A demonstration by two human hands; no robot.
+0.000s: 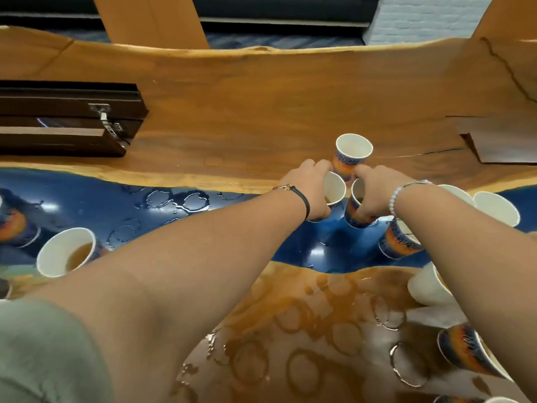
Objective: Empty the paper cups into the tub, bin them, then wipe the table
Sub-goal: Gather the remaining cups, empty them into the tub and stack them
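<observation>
My left hand (309, 189) grips one paper cup (337, 186), my right hand (376, 191) the next cup (352, 211). I should lift both slowly and level.

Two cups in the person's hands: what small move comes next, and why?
Probably lift both straight up, kept level. The left hand grips one cup and the right hand a second cup, and brown liquid shows inside each. Wet rings mark the table, so tipping would add to the wiping.
</observation>
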